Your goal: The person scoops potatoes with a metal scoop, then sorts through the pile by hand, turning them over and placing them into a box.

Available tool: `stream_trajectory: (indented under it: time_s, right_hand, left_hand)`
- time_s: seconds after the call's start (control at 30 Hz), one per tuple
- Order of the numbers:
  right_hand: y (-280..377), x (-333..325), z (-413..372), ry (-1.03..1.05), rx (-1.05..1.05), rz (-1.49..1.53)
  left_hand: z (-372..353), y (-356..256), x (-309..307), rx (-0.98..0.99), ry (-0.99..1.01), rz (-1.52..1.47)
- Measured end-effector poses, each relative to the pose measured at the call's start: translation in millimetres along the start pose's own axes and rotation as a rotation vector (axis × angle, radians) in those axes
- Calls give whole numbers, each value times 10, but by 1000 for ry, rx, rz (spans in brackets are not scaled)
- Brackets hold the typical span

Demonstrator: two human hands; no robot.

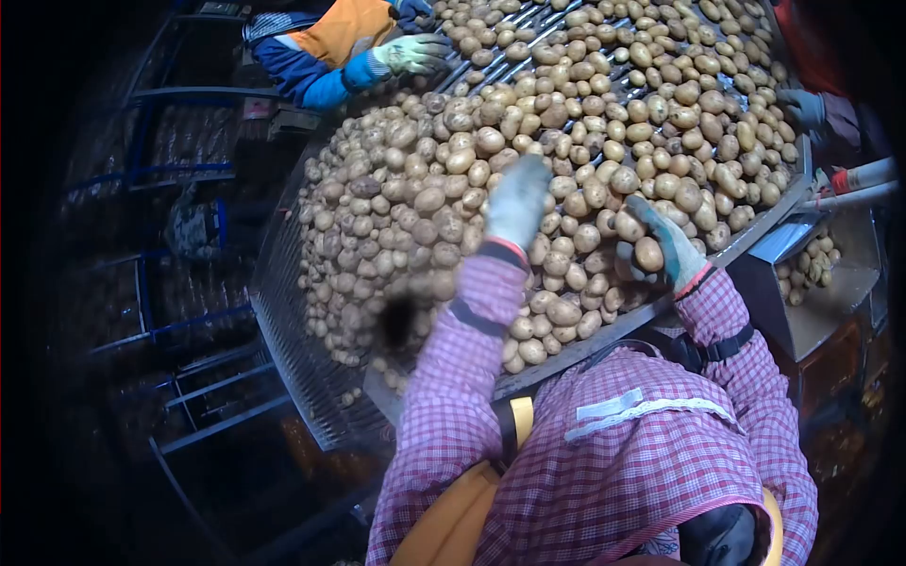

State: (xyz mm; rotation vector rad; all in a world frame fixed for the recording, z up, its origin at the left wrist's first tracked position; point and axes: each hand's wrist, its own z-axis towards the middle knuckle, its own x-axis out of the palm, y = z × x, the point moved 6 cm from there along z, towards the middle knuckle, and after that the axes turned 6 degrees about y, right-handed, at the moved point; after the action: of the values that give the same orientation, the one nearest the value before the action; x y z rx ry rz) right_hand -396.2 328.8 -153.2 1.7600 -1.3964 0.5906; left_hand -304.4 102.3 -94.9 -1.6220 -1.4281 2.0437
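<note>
A wide heap of potatoes (429, 200) covers the sloping sorting table. My left hand (518, 203), in a pale work glove, reaches in over the middle of the heap, its back towards me. Its fingers are blurred and partly turned away, so their grip cannot be seen. On the right, my right hand (672, 243) wears a pale glove with a greenish palm side. Its fingers and thumb curl round a potato (648, 255), just above others near the table's front edge. A second potato (629, 225) lies against its fingertips.
A co-worker's gloved hand (412, 55) rests at the heap's far left; another person's glove (802, 108) is at the right edge. Metal rollers (519, 45) show between potatoes. A box (835, 316) with potatoes stands at the right. A metal rim (755, 226) borders the table.
</note>
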Motion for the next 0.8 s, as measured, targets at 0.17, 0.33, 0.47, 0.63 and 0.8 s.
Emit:
stream_trajectory:
  time_s: [0.17, 0.33, 0.47, 0.63, 0.8]
  right_hand:
    - [1, -114, -238, -154, -14, -292]
    - [-98, -112, -270, -102, -38, -155]
    - [-200, -120, -168, -77, -89, 124]
    - [44, 35, -43, 229, -214, 108]
    - [116, -13, -289, 72, -1032, -845]
  left_hand:
    - [786, 625, -748, -266, -60, 665]
    - [1008, 367, -325, -461, 255, 1029]
    - [993, 421, -144, -267, 189, 721]
    - [240, -226, 102, -120, 187, -469]
    - [-504, -767, 829, -35, 330, -273]
